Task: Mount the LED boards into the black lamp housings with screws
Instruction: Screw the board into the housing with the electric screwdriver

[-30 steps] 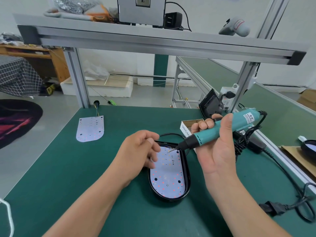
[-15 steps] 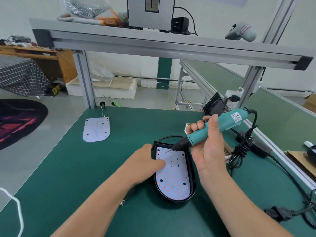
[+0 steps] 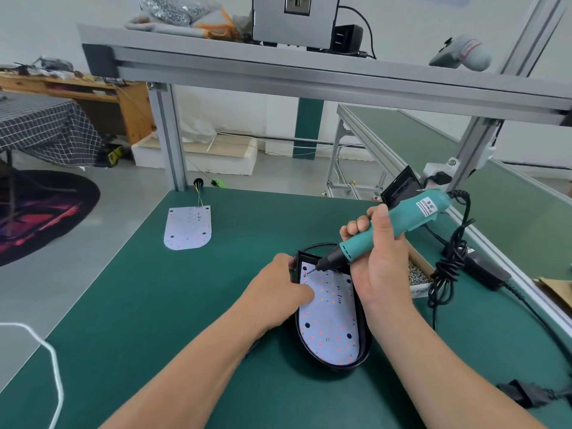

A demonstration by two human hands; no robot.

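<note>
A black lamp housing (image 3: 363, 351) lies on the green table (image 3: 139, 305) with a white LED board (image 3: 331, 323) seated inside it. My left hand (image 3: 278, 289) grips the housing's left rim, thumb pressing on the board. My right hand (image 3: 376, 258) holds a teal electric screwdriver (image 3: 393, 224), tilted, with its bit tip at the board's top left corner. A second LED board (image 3: 188, 228) with coloured wires lies loose at the table's far left.
A cardboard box of screws (image 3: 418, 274) sits right of the housing, partly behind my right hand. The screwdriver's coiled black cable (image 3: 448, 264) and a black power adapter (image 3: 486, 270) lie at the right. Another black housing (image 3: 400, 185) leans at the back. An aluminium frame (image 3: 309, 75) spans overhead.
My left hand moved from above the board to the housing's left rim. The screwdriver tip came down onto the board's top left corner.
</note>
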